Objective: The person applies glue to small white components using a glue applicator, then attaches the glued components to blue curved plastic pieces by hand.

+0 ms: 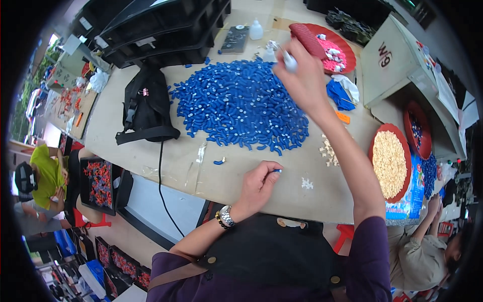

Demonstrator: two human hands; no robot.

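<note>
My left hand (257, 187) is closed in a pinch near the table's front edge, a small curved blue plastic piece (277, 170) between thumb and fingertips. Across the table my right hand (303, 75) is raised over the far right side of a wide pile of such blue pieces (241, 103). Its fingers are wrapped round a small white squeeze bottle (290, 61). Just beyond those fingers is a dark red textured object (308, 40) whose kind I cannot make out. One loose blue piece with a pale end (219, 162) lies in front of the pile.
Black crates (161, 38) are stacked at back left, beside a black bag (146, 103). A red tray (347, 43) holds pink and white pieces; another (406, 176) holds cream pieces. A grey cabinet (390, 60) stands right. Small white pieces (307, 183) lie near the front. People sit on both sides.
</note>
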